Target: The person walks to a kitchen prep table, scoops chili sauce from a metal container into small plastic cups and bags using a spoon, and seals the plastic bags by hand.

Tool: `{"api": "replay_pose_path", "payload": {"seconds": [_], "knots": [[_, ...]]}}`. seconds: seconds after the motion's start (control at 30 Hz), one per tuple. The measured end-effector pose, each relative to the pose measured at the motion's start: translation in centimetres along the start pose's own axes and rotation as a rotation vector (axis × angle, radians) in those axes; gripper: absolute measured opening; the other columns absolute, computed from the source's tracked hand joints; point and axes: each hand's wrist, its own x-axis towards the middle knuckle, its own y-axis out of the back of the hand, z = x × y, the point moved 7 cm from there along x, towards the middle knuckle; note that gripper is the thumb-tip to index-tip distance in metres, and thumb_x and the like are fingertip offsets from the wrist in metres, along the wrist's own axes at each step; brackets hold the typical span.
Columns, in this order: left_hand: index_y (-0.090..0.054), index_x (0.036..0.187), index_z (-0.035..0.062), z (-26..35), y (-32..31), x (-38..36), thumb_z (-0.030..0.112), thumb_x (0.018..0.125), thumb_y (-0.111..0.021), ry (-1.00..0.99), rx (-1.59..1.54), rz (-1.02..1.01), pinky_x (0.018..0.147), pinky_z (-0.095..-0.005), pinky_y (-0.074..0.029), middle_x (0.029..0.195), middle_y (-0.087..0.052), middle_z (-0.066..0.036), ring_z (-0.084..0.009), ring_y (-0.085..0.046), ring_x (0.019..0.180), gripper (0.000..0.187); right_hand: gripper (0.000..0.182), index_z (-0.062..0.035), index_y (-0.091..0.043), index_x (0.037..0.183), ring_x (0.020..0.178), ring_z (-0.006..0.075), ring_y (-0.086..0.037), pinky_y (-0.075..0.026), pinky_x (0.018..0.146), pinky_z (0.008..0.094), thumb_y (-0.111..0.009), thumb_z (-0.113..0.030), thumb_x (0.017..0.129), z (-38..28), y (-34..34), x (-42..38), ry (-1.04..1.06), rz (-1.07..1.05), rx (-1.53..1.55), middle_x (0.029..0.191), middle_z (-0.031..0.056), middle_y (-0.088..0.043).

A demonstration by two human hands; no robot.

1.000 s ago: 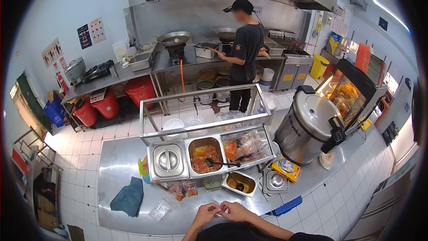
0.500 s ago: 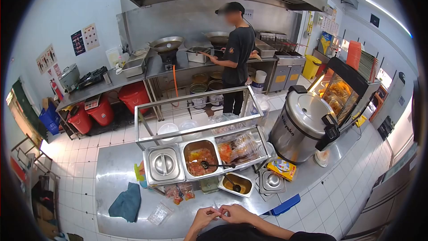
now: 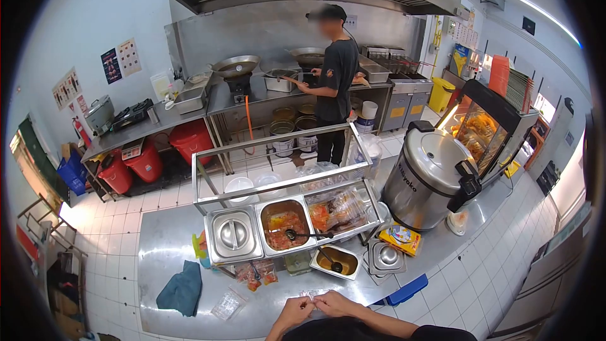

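At the bottom centre, over the table's near edge, my left hand [image 3: 295,311] and my right hand [image 3: 332,304] meet, fingers closed. Between them they pinch a small clear plastic bag [image 3: 307,294], its shape hard to make out. A flat pack of clear plastic bags [image 3: 228,304] lies on the steel table [image 3: 252,325] to the left. Just beyond my hands are a small steel pan [image 3: 336,260] of yellowish liquid with a black ladle, and a bag of red food [image 3: 257,273]. Behind them, a deep pan of reddish food [image 3: 284,224] holds another black ladle.
A teal cloth [image 3: 180,288] lies at left, beside a lidded pan [image 3: 233,235] under a metal frame. A large cooker [image 3: 424,177], a yellow packet [image 3: 401,240] and a blue object [image 3: 407,290] are at right. A person [image 3: 338,82] stands at the stoves.
My hands have drawn closer together, and the plastic between them has changed shape. The other person's hand and the utensil in it have shifted slightly.
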Motion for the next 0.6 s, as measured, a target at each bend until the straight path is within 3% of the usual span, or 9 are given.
{"api": "replay_pose_path", "payload": {"seconds": [0.13, 0.23, 0.33, 0.43, 0.47, 0.6], "knots": [[-0.063, 0.071, 0.0002, 1.4, 0.9, -0.2, 0.025, 0.089, -0.068, -0.051, 0.318, 0.122, 0.054, -0.0364, -0.048, 0.057, -0.061, -0.01, -0.0194, -0.062, 0.053, 0.031, 0.029, -0.0069, -0.07, 0.089, 0.076, 0.0425, -0.066, -0.051, 0.07, 0.0517, -0.054, -0.031, 0.094, 0.8, 1.0, 0.1, -0.092, 0.053, -0.229, 0.082, 0.0222, -0.068], [-0.06, 0.075, 0.0016, 0.6, 0.6, -0.3, 0.028, 0.085, -0.071, -0.063, 0.533, 0.18, 0.059, -0.0428, -0.05, 0.066, -0.064, -0.016, -0.0336, -0.065, 0.061, 0.031, 0.029, -0.0072, -0.069, 0.087, 0.078, 0.0418, -0.067, -0.052, 0.07, 0.0517, -0.054, -0.032, 0.093, -0.4, 1.3, 0.0, -0.104, 0.014, -0.309, 0.082, 0.0202, -0.069], [-0.059, 0.087, 0.0023, 2.1, 0.8, -0.8, 0.031, 0.085, -0.068, 0.047, 0.461, 0.159, 0.073, -0.0507, -0.053, 0.082, -0.069, -0.02, -0.0433, -0.068, 0.082, 0.03, 0.03, -0.0054, -0.066, 0.082, 0.075, 0.0401, -0.067, -0.052, 0.069, 0.051, -0.055, -0.032, 0.093, -0.4, 0.2, -0.4, 0.013, 0.009, -0.322, 0.081, 0.0174, -0.07], [-0.055, 0.095, 0.0043, 2.0, 0.5, -1.4, 0.03, 0.084, -0.068, 0.026, 0.465, 0.228, 0.079, -0.0501, -0.053, 0.09, -0.068, -0.021, -0.044, -0.068, 0.091, 0.03, 0.03, -0.0054, -0.067, 0.085, 0.076, 0.0402, -0.067, -0.052, 0.069, 0.0511, -0.055, -0.032, 0.093, -1.5, 0.2, -0.8, 0.056, -0.026, -0.29, 0.083, 0.0175, -0.07], [-0.055, 0.096, 0.0043, 1.7, 0.5, -1.5, 0.029, 0.084, -0.067, 0.038, 0.481, 0.264, 0.078, -0.0502, -0.054, 0.088, -0.068, -0.021, -0.0442, -0.068, 0.089, 0.03, 0.034, -0.006, -0.071, 0.086, 0.081, 0.0413, -0.069, -0.054, 0.076, 0.053, -0.055, -0.035, 0.092, -1.6, 0.3, -0.8, 0.005, -0.067, -0.299, 0.085, 0.0199, -0.071], [-0.054, 0.091, 0.0044, 2.3, 0.9, -1.4, 0.026, 0.084, -0.069, 0.085, 0.527, 0.351, 0.069, -0.0498, -0.052, 0.077, -0.067, -0.018, -0.0425, -0.067, 0.075, 0.027, 0.035, -0.0086, -0.073, 0.079, 0.081, 0.04, -0.07, -0.055, 0.076, 0.0517, -0.056, -0.037, 0.088, -1.2, 2.0, -0.7, -0.16, -0.079, -0.449, 0.079, 0.0193, -0.07]]}}
